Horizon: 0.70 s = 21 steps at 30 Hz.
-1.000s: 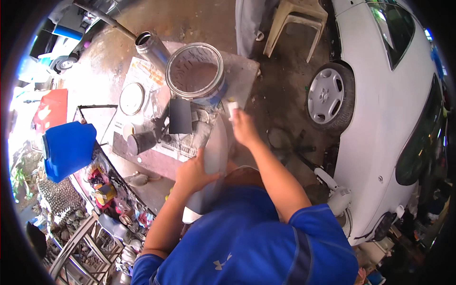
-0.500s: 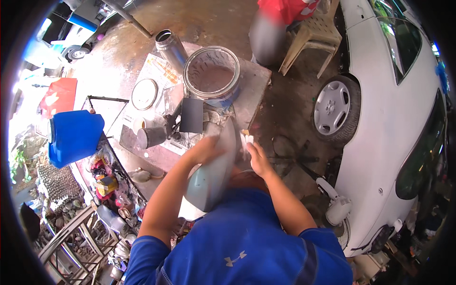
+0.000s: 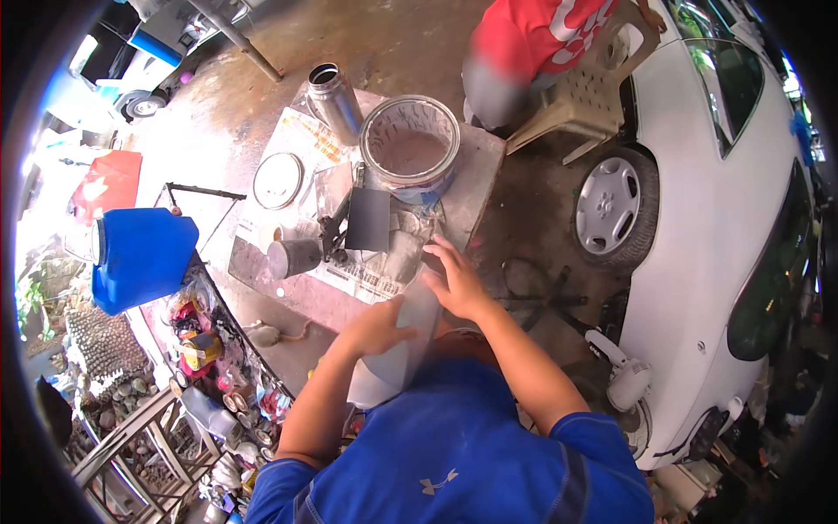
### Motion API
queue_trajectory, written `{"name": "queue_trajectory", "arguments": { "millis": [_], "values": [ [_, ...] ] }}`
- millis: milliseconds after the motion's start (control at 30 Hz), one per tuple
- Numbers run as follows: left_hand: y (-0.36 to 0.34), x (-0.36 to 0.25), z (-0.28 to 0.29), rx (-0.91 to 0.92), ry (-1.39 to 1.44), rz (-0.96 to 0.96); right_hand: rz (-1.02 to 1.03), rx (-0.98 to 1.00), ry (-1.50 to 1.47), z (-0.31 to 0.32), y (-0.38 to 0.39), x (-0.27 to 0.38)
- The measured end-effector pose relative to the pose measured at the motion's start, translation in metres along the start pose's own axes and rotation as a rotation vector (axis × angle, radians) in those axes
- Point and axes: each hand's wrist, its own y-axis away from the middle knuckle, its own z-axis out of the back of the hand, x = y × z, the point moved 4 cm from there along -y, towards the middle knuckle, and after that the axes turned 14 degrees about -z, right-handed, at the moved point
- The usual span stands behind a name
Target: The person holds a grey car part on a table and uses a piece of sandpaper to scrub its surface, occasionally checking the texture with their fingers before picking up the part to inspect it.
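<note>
A pale grey curved panel [image 3: 384,371] with a smooth surface leans upright against my lap. My left hand [image 3: 377,328] grips its left side, with the thumb laid across its face. At the panel's upper right edge is my right hand [image 3: 456,284], fingers apart and touching or just over the edge. Beyond my hands, a dark grey flat sheet [image 3: 368,220] lies on the worktable [image 3: 478,162], beside a crumpled pale cloth [image 3: 404,253]. A large open can [image 3: 410,144] coated inside with pinkish grey paste stands behind the sheet.
A steel flask [image 3: 334,106], a round lid [image 3: 278,181] and a grey cup [image 3: 294,258] share the table. To the left sits a blue jerrycan [image 3: 144,258]. A white car [image 3: 690,262] and a white fan [image 3: 627,384] are at right. Ahead, a person in red [image 3: 546,39] occupies a plastic chair [image 3: 587,100].
My right hand has moved left onto the panel's edge, and the white piece at its fingers no longer shows. The panel has tilted and sunk closer to me. The seated person has shifted.
</note>
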Motion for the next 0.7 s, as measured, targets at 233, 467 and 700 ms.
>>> {"name": "queue_trajectory", "arguments": {
  "millis": [233, 467, 700],
  "values": [
    [-0.012, 0.002, -0.013, -0.046, 0.040, -0.074, -0.091, 0.062, 0.351, 0.006, 0.018, 0.014],
    [-0.019, 0.028, -0.021, -0.081, 0.064, -0.198, -0.084, 0.165, 0.794, 0.016, -0.020, 0.033],
    [-0.010, 0.002, -0.008, -0.014, 0.110, -0.321, 0.009, 0.640, 1.025, 0.008, -0.024, 0.055]
  ]
}}
